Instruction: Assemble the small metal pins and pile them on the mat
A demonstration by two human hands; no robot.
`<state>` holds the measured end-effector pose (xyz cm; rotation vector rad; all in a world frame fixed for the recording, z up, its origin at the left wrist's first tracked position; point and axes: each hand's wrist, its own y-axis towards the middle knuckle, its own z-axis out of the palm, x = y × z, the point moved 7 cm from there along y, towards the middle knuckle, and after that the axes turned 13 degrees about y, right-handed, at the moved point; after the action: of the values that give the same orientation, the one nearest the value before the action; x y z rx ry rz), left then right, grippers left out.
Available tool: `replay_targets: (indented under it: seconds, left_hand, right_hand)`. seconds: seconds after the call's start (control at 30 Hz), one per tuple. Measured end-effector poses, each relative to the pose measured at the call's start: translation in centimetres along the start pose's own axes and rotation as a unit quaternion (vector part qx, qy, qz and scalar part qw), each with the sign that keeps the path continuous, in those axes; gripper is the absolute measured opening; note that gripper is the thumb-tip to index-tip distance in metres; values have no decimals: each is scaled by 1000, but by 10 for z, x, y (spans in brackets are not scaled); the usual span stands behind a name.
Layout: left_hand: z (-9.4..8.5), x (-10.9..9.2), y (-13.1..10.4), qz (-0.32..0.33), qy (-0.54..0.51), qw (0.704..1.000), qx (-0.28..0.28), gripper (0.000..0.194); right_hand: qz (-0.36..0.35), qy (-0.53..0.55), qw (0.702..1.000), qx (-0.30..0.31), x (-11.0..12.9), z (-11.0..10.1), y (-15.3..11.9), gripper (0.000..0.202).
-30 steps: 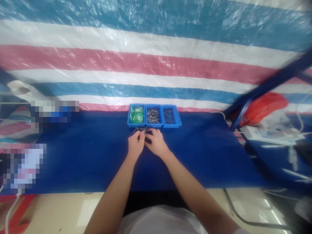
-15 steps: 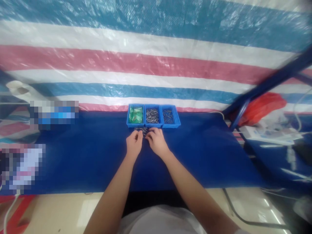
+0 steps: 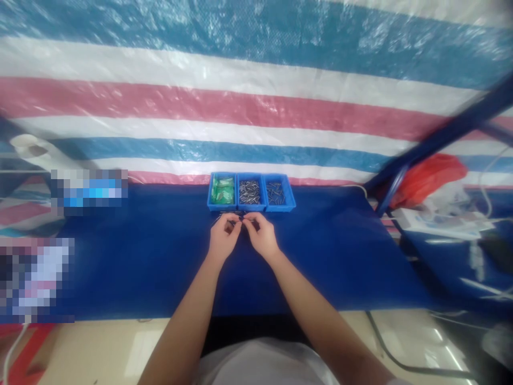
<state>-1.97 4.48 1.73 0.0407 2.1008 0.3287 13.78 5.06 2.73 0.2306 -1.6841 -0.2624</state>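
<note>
My left hand [image 3: 224,235] and my right hand [image 3: 259,233] meet fingertip to fingertip just in front of three joined blue bins. Both are closed in a pinch; whatever is between the fingertips is small and dark, too small to name. Behind the fingers, several thin metal pieces like screws [image 3: 224,213] lie on the blue table, partly hidden by my hands. The left bin [image 3: 223,207] holds green-and-clear plastic packets [image 3: 223,191]. A dense heap of metal screw-like pieces [image 3: 250,192] fills the middle bin [image 3: 251,208]. Fewer such pieces [image 3: 274,193] lie in the right bin [image 3: 282,207].
A striped tarp [image 3: 256,123] hangs behind the blue table [image 3: 340,256]. A white roll [image 3: 38,151] and blurred-out items stand at the left. A red bag [image 3: 433,179] and a white box [image 3: 428,222] sit on the right, beyond a dark blue frame bar [image 3: 441,136].
My hands have come together from slightly apart, so their fingertips now meet. They now cover more of the loose metal pieces on the table.
</note>
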Motion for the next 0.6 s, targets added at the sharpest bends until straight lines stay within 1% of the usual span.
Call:
replay_targets:
  seconds: [0.17,0.37,0.47,0.6]
  left_hand:
    - [1,0,1,21,3,1000,-4,16]
    - [3,5,1,-1,-10,1000,6,19]
    - [3,4,0,2,-15,1000,13,21]
    - [-2,-2,1,22,8,1000,-10,21]
  right_hand:
    - [16,13,1000,-4,-1,-2,1,20]
    - [10,13,1000,5,1,0,0,22]
    - [4,17,1000,13,2,2,0,22]
    - [-1,14,1000,23,3,4,-1,21]
